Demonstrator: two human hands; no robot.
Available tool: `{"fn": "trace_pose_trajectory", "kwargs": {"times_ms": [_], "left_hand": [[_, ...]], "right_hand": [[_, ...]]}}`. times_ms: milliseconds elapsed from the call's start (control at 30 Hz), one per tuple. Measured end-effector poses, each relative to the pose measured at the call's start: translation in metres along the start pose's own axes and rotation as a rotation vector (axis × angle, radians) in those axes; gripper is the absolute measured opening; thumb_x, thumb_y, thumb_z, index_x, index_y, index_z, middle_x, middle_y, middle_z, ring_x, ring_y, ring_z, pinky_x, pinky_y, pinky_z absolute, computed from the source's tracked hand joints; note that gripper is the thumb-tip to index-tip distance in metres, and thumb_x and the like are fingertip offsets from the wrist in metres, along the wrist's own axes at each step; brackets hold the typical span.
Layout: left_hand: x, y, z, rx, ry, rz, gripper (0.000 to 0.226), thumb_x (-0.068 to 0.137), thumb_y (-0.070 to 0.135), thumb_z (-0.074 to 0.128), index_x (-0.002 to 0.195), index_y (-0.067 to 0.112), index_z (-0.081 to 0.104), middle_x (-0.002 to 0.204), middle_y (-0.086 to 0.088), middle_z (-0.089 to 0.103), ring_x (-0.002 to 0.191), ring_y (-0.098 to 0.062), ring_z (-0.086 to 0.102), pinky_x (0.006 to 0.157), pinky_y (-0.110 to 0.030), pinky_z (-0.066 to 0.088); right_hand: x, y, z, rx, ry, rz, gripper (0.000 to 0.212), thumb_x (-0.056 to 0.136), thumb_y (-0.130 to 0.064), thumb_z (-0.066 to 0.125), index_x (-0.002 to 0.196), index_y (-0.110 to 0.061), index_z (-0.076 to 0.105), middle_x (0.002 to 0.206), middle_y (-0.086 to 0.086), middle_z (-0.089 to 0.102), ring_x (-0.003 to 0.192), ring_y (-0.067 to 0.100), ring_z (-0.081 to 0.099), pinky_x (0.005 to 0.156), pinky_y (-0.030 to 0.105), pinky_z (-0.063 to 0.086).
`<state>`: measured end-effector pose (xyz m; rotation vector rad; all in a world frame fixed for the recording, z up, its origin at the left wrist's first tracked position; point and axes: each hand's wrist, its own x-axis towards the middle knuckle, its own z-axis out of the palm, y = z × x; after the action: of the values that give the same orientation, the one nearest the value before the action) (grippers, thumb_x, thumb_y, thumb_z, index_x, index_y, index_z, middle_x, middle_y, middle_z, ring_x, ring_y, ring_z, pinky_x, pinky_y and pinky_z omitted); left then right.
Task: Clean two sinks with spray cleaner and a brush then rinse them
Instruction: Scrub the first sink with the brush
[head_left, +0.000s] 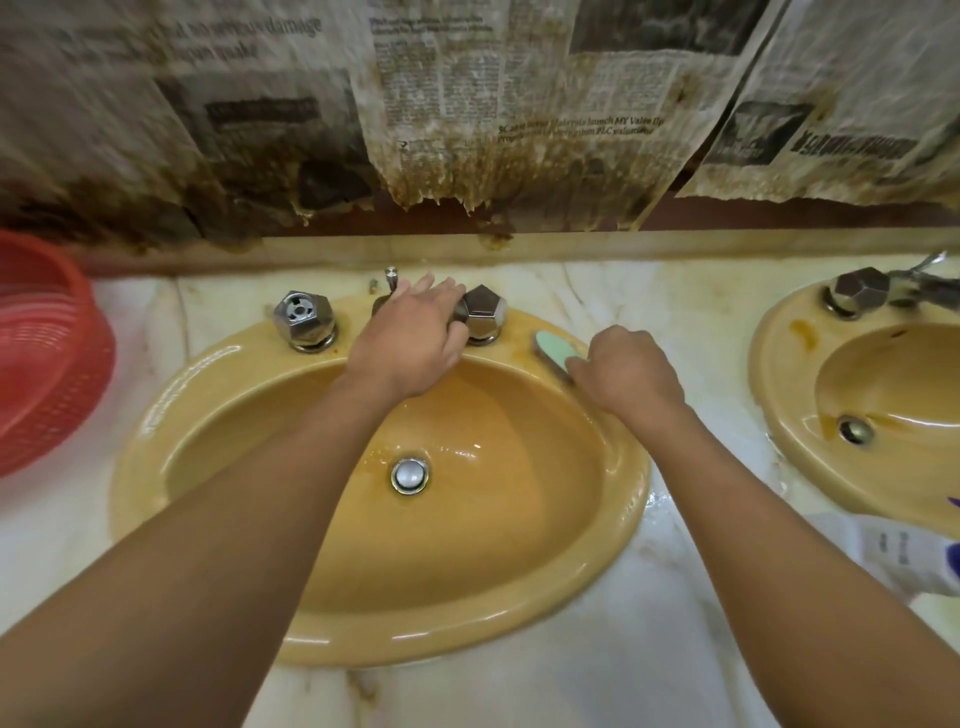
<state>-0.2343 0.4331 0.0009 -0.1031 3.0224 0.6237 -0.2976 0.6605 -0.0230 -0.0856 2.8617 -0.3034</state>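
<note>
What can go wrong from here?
1. Left hand is at the right tap handle: opening it hard may splash the wet-looking marble counter.
2. Right hand holds the green brush on the glossy sink rim: it may skid off.
3. Torn, stained newspaper hangs just above: splashes could drop scraps into the sink.

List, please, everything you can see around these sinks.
ochre ceramic sinks: two, ochre, centre and right edge.
chrome faceted tap handles: three, silver, behind the bowls.
round metal drain plugs: two, silver, one per bowl.
green-backed scrub brush: one, green, centre sink's right rim.
red plastic basket: one, red, far left.
stained newspaper sheets: several, brownish, wall.
white marble counter: one, white, around sinks.
white container: one, white, lower right edge.
left hand: one, between centre handles.
right hand: one, grips the brush.
</note>
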Motion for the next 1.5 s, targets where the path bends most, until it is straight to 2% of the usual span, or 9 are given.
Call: {"fn": "trace_pose_trajectory", "kwargs": {"times_ms": [233,367,533,767,867,1033,1200,1367,1500], "left_hand": [[-0.005,0.005,-0.005,-0.038,0.022,-0.019,0.052,0.103,0.019,0.039,0.155,0.012,0.038,0.161,-0.011,0.036,0.153,-0.028,0.021,0.124,-0.036,0.012],[-0.005,0.003,-0.005,-0.079,0.032,-0.044,0.048,0.101,0.017,0.04,0.148,0.011,0.045,0.152,-0.019,0.046,0.149,-0.029,0.029,0.124,-0.037,0.013],[-0.01,0.004,-0.004,-0.145,0.142,-0.008,0.049,0.101,0.017,0.043,0.149,0.011,0.047,0.154,-0.018,0.045,0.146,-0.029,0.034,0.122,-0.035,0.018],[-0.051,-0.036,0.021,-0.381,0.441,-0.025,0.05,0.099,0.024,0.042,0.148,0.014,0.049,0.156,-0.004,0.045,0.15,-0.018,0.031,0.124,-0.044,0.024],[-0.074,-0.064,0.035,-0.339,0.438,-0.111,0.054,0.1,0.028,0.038,0.152,0.017,0.042,0.161,0.001,0.037,0.153,-0.013,0.022,0.126,-0.043,0.019],[-0.098,-0.098,0.045,-0.176,0.342,-0.121,0.058,0.1,0.019,0.05,0.156,0.014,0.035,0.161,0.007,0.023,0.149,-0.004,0.012,0.126,-0.032,0.007],[-0.107,-0.144,0.048,0.055,0.167,-0.057,0.069,0.094,0.016,0.056,0.157,0.009,0.031,0.164,-0.006,0.029,0.153,-0.014,0.019,0.125,-0.029,0.003],[-0.107,-0.177,0.034,0.219,0.055,0.055,0.071,0.092,0.035,0.029,0.158,0.01,0.031,0.163,-0.005,0.031,0.152,-0.017,0.023,0.124,-0.022,-0.001],[-0.103,-0.201,0.024,0.291,0.032,0.12,0.069,0.094,0.038,0.028,0.158,0.012,0.032,0.162,-0.005,0.034,0.151,-0.017,0.026,0.123,-0.019,-0.004]], "right_hand": [[-0.015,0.027,-0.019,-0.144,-0.143,-0.077,0.038,0.087,-0.044,0.062,0.077,-0.008,0.067,0.082,0.007,0.065,0.082,0.028,0.06,0.073,0.039,0.055],[-0.019,0.035,-0.017,0.034,-0.112,0.014,0.032,0.081,-0.044,0.069,0.068,-0.017,0.061,0.071,0.003,0.062,0.075,0.024,0.058,0.061,0.034,0.047],[-0.015,-0.025,0.003,-0.004,0.019,-0.172,0.023,0.089,-0.047,0.063,0.091,-0.024,0.065,0.089,0.005,0.056,0.082,0.029,0.057,0.065,0.032,0.045],[-0.014,-0.036,0.0,-0.29,0.112,-0.338,0.027,0.094,-0.045,0.054,0.1,-0.021,0.065,0.082,0.003,0.052,0.078,0.029,0.058,0.059,0.032,0.039],[-0.02,-0.027,0.001,-0.317,0.139,-0.366,0.029,0.096,-0.046,0.053,0.1,-0.019,0.063,0.078,0.003,0.051,0.071,0.028,0.054,0.058,0.032,0.039],[-0.025,-0.079,0.024,-0.279,0.15,-0.469,0.031,0.1,-0.041,0.05,0.113,-0.015,0.062,0.092,0.01,0.064,0.083,0.033,0.064,0.06,0.034,0.04],[-0.028,-0.118,0.032,-0.293,0.172,-0.431,0.029,0.102,-0.037,0.05,0.111,-0.013,0.063,0.093,0.009,0.065,0.081,0.031,0.064,0.059,0.035,0.039],[-0.03,-0.082,0.022,-0.352,0.184,-0.395,0.036,0.101,-0.043,0.042,0.102,-0.013,0.063,0.093,0.006,0.063,0.076,0.028,0.057,0.06,0.032,0.038],[-0.025,-0.068,0.023,-0.282,0.175,-0.377,0.033,0.096,-0.037,0.045,0.088,-0.008,0.06,0.086,0.009,0.06,0.07,0.028,0.049,0.057,0.032,0.033]]}}
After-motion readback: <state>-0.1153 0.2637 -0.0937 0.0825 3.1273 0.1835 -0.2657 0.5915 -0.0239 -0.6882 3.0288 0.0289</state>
